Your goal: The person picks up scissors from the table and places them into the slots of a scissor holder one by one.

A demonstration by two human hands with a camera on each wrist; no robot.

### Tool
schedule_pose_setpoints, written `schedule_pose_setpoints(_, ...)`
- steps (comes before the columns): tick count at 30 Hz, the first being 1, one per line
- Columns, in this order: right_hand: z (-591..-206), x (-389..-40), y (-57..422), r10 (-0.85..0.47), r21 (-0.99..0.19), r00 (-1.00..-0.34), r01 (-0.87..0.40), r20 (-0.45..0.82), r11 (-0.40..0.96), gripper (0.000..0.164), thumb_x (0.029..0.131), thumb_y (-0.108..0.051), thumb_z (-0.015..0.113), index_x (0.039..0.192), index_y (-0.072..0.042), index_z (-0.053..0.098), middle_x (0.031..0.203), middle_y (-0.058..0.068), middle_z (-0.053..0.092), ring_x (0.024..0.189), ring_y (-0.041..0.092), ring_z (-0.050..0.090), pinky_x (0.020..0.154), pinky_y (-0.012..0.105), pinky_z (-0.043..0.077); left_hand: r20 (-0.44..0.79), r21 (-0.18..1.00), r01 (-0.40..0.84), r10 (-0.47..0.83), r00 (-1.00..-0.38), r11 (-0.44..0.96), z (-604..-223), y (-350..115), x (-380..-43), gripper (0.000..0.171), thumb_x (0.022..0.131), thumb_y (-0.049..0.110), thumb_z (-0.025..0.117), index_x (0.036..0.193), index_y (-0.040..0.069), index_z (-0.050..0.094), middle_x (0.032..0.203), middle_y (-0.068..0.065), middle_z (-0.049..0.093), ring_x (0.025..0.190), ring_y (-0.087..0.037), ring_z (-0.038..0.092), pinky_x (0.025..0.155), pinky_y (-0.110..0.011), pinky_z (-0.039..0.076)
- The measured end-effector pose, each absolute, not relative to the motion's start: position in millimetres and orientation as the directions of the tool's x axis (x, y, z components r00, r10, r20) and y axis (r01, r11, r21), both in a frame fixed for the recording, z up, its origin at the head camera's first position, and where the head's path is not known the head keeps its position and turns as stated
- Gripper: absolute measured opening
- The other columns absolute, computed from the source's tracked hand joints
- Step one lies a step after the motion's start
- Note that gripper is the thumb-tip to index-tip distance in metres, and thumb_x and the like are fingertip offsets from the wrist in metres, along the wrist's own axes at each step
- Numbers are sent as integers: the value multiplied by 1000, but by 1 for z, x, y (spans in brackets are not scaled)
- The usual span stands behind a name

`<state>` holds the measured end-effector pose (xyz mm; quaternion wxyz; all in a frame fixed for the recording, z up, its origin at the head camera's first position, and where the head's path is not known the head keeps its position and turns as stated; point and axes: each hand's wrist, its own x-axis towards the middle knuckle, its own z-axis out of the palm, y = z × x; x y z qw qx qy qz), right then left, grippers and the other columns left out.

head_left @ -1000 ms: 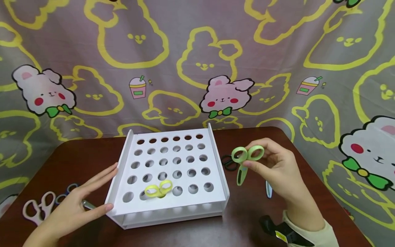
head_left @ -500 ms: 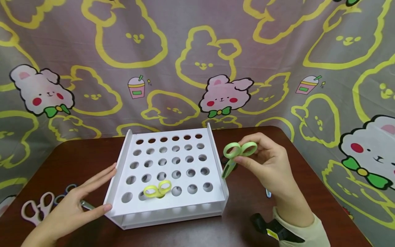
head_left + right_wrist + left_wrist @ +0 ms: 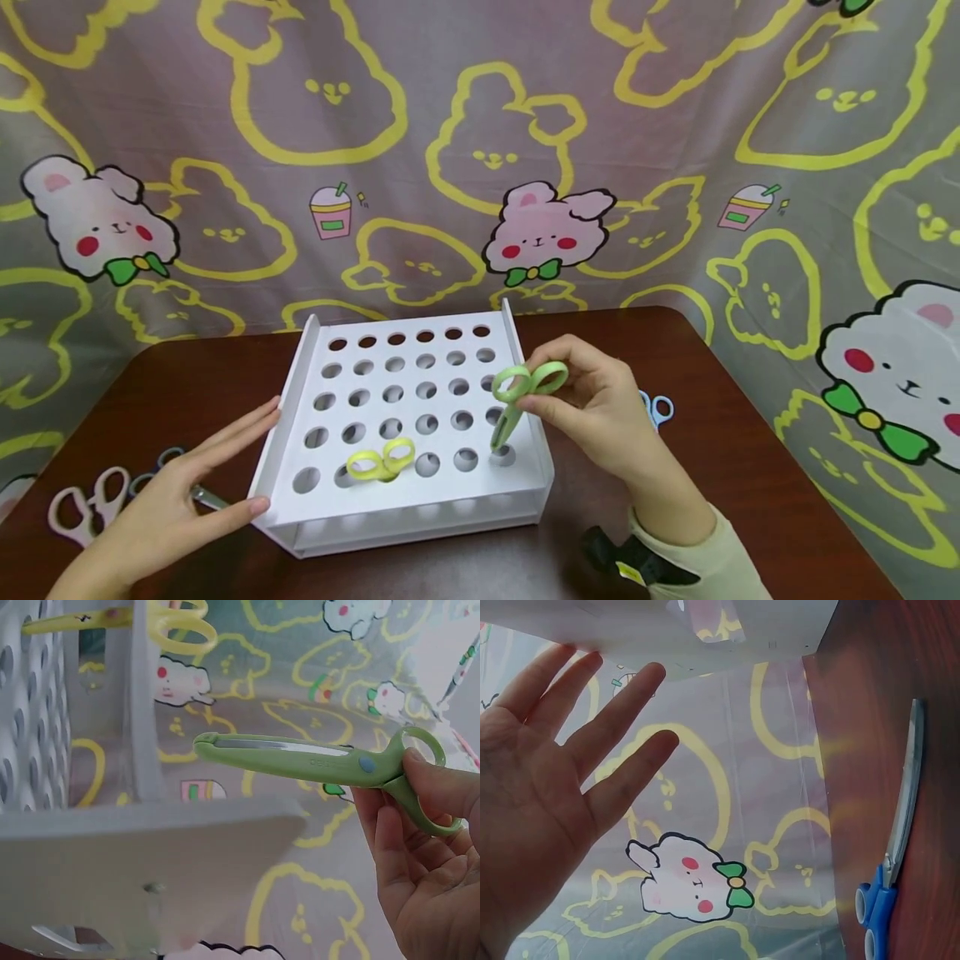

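A white rack [image 3: 420, 493] with rows of round holes stands on the table. My right hand [image 3: 600, 408] pinches a pair of light green scissors [image 3: 512, 408] near the handle loops, blades pointing down. In the head view the blade tips overlap the front right hole; the right wrist view shows the blades [image 3: 292, 761] closed. My left hand [image 3: 176, 500] rests its straight fingertips along the rack's left side, and in the left wrist view its fingers are spread. Yellow scissors [image 3: 363, 465] stand in a front-row hole, loops up.
Left of the rack lie pinkish-white scissors [image 3: 81, 517] and blue-handled scissors [image 3: 881, 904], partly behind my left hand in the head view. Light blue scissors [image 3: 662, 410] lie on the table [image 3: 750, 467] to the right. A patterned curtain [image 3: 420, 108] hangs behind the table.
My right hand has carried the green scissors left, from above the table to above the rack's front right corner. Light blue handle loops now show behind it. My left hand stays at the rack's side.
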<state>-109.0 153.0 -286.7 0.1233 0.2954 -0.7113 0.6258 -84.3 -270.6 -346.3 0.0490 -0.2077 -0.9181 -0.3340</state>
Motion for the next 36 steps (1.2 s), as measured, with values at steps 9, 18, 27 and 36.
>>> schedule_pose_setpoints(9,-295,-113,138,-324,-832,-799,-552,506,62,21,83,2,76,99,-2,63,87,3,67,73,8,62,63,26,55,262,575,446,361,-895,686,-340,-266,-86,86,79,15,84,152,27,42,161,13,33,140,18,22,95,4,19)
schedule_pose_setpoints(18,-301,-119,125,-391,-839,-798,-534,459,105,21,81,4,77,97,-2,63,87,11,64,76,7,61,70,27,56,236,516,450,384,-893,729,-339,-268,-83,89,77,24,86,153,30,40,161,16,30,138,23,19,93,6,18)
schedule_pose_setpoints(27,-309,-122,121,-461,-850,-799,-502,386,159,21,84,-1,76,101,-5,66,92,9,65,80,8,60,72,26,56,184,491,464,434,-882,737,-334,-279,-89,91,71,32,89,150,29,45,157,24,34,128,29,26,84,1,33)
schedule_pose_setpoints(36,-314,-126,117,-529,-816,-764,-538,368,210,18,83,-3,77,98,-7,67,90,6,66,81,5,59,74,25,55,203,490,480,440,-875,728,-336,-281,-92,93,67,30,91,149,27,47,156,24,37,128,28,28,90,3,25)
